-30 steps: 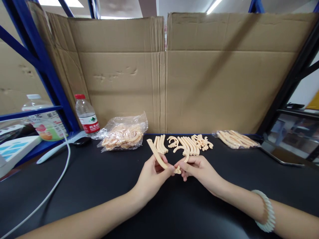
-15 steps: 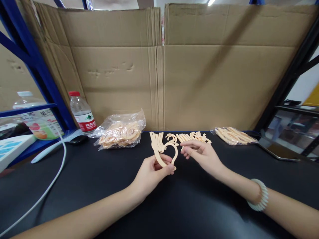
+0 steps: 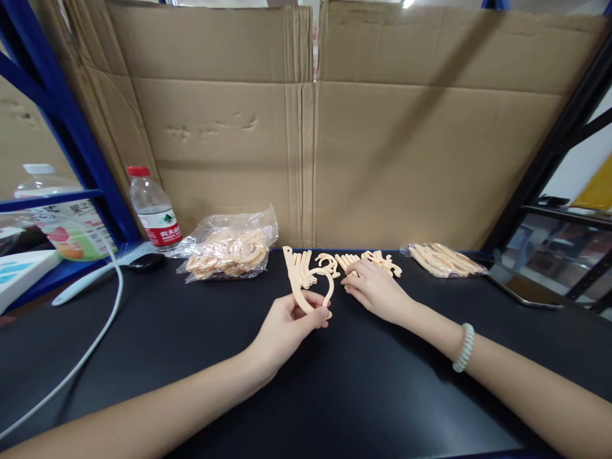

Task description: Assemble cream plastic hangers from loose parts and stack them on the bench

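Between the thumb and fingers of my left hand (image 3: 291, 322) is a curved cream hook piece (image 3: 295, 285), its long arm pointing up and its hook bending round on the right. Behind it several slim cream pieces (image 3: 305, 260) lie side by side on the black table. My right hand (image 3: 377, 290) is over the near end of a row of short cream sticks (image 3: 345, 260), fingers bent down; its fingertips partly cover the sticks, and whether they grip one is hidden. Small curved cream hooks (image 3: 327, 261) lie left of the row, and more curved pieces (image 3: 385, 262) lie behind my right hand.
Clear bags of cream pieces lie at the back left (image 3: 229, 252) and back right (image 3: 444, 260). At the left are a red-capped bottle (image 3: 155, 213), a white cable (image 3: 112, 306) and a black object (image 3: 147, 262). A flat dark device (image 3: 523, 287) lies right. Cardboard (image 3: 430, 159) stands behind.
My right hand has moved slightly left and down onto the row of sticks. My left hand still holds the hook piece. The view has shifted slightly.
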The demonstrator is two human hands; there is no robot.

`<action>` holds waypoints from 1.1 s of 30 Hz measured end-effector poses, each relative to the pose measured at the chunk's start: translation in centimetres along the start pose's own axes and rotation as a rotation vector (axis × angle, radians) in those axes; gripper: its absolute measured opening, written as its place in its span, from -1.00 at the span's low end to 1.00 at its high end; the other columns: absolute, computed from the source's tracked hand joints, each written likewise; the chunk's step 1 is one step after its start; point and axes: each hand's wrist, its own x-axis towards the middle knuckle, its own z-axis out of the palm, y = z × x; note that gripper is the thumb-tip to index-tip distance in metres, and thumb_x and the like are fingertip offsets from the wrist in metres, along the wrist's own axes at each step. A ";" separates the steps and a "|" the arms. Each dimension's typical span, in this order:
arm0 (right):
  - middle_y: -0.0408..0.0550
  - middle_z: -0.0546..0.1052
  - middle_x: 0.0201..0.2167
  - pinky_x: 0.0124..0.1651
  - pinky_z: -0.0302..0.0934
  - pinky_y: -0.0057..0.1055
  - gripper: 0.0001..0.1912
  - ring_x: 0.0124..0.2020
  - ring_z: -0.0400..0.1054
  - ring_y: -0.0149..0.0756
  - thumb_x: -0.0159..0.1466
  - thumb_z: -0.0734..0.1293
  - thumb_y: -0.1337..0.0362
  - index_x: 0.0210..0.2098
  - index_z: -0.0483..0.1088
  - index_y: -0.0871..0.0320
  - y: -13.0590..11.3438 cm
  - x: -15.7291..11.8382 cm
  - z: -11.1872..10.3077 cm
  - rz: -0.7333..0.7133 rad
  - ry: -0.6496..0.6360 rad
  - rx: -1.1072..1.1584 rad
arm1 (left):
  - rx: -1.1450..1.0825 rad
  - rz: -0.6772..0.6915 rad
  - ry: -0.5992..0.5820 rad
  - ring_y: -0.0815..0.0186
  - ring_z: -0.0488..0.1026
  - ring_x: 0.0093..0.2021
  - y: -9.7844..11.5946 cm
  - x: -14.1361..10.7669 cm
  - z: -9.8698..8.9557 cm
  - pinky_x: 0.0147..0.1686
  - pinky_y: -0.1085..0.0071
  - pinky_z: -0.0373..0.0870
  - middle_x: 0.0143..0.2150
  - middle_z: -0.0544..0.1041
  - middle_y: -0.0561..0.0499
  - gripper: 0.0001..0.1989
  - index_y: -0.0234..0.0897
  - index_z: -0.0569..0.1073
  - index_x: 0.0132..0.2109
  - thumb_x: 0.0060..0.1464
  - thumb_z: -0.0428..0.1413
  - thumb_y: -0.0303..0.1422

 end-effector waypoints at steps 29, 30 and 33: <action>-0.03 0.51 -0.28 -0.19 0.36 -0.34 -0.77 -0.31 0.44 -0.31 0.31 0.26 0.16 -0.33 0.47 0.15 -5.0 0.4 -3.2 0.376 0.320 1.095 | -0.073 0.076 -0.005 0.40 0.41 -0.45 -0.3 0.0 -0.1 -0.37 0.48 0.34 -0.44 0.50 0.05 -0.75 -0.36 0.50 -0.33 -0.14 0.32 -0.30; -0.04 0.50 -0.30 -0.22 0.35 -0.35 -0.79 -0.33 0.42 -0.32 0.30 0.26 0.18 -0.33 0.47 0.14 -5.1 0.3 -3.1 0.385 0.298 1.097 | -0.071 0.079 -0.008 0.40 0.41 -0.44 -0.3 0.0 -0.2 -0.36 0.48 0.34 -0.43 0.50 0.05 -0.75 -0.36 0.50 -0.33 -0.14 0.32 -0.30; -0.09 0.45 -0.34 -0.30 0.34 -0.36 -0.87 -0.40 0.39 -0.36 0.25 0.29 0.21 -0.27 0.43 0.13 -5.3 0.2 -2.8 0.428 0.255 1.129 | -0.058 0.079 -0.014 0.39 0.41 -0.43 -0.2 -0.1 -0.2 -0.35 0.46 0.34 -0.43 0.49 0.04 -0.76 -0.35 0.50 -0.34 -0.13 0.31 -0.28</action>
